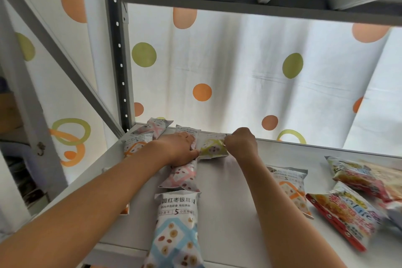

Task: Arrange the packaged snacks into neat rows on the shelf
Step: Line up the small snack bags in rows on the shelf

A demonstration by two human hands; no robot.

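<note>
Both hands on snack packs at the back of the shelf

We've got our left hand curled over the pink pack, and right beside it our right hand pinches the top corner of the green pack. The blue pack lies nearer us than the pink one on the white shelf; red chip bags sit well off to its right.
</note>
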